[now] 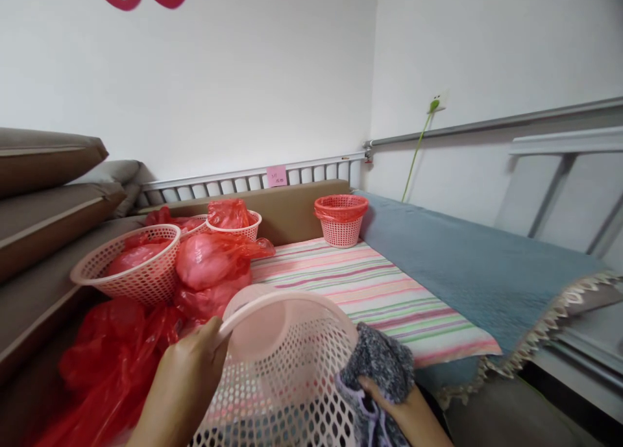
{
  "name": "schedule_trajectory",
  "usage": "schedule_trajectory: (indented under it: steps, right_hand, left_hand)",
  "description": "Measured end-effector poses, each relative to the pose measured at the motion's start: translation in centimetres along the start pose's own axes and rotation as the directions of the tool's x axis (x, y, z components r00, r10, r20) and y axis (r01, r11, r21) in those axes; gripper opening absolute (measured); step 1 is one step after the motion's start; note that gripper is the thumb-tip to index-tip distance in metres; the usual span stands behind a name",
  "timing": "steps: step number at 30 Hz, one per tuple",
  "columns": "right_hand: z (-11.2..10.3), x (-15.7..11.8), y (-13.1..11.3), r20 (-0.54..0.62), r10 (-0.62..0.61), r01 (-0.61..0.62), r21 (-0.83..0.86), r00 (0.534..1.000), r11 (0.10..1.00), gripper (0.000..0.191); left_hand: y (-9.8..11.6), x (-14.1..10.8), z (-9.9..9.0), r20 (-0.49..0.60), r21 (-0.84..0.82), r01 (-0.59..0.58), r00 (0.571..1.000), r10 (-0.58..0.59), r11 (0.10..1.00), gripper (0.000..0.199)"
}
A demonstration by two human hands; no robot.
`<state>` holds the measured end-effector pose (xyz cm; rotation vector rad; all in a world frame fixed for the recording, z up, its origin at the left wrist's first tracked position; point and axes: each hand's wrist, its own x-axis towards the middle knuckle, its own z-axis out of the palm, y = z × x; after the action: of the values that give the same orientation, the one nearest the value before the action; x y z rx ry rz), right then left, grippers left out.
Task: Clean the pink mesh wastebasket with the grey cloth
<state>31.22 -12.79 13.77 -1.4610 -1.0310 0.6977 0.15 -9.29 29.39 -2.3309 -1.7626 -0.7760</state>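
Note:
A pale pink perforated plastic basket is tilted in front of me, its round mouth facing up and away. My left hand grips its rim on the left side, fingers wrapped round the edge. On the right, my right hand is closed on a dark grey speckled cloth with lilac edging. That cloth presses against the outer right side of the basket. Part of the right hand is hidden behind the cloth. Red plastic bags lie close beyond my left hand.
Pink baskets holding red bags stand at left beside stacked brown cushions. Another basket with a red rim stands at the back on a striped cloth. A blue cover lies at right, near a metal rail and green cord.

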Motion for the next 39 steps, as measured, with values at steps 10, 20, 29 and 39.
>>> schedule_trajectory:
  steps: [10, 20, 29, 39]
  right_hand:
    - [3.6, 1.6, 5.8, 0.177, 0.024, 0.021, -0.245, 0.984, 0.969, 0.037]
    - [2.3, 5.2, 2.8, 0.101, -0.013, 0.045, -0.326, 0.995, 0.944, 0.035]
    - [7.7, 4.5, -10.0, 0.096, -0.519, 0.518, -0.335, 0.849, 0.787, 0.037]
    - [7.9, 3.7, -10.4, 0.256, -0.465, 0.51, -0.635, 0.848, 0.581, 0.026]
  left_hand:
    - [-8.2, 4.9, 6.7, -0.37, 0.054, -0.551, 0.764, 0.529, 0.833, 0.029]
    - [-7.0, 2.0, 8.1, -0.366, -0.052, -0.238, 0.908, 0.203, 0.97, 0.049]
    - [-3.4, -2.4, 7.3, -0.236, -0.172, -0.426, 0.893, 0.382, 0.888, 0.04]
    - [-1.7, -4.3, 6.8, -0.295, -0.722, 0.008, 0.901, -0.318, 0.692, 0.048]
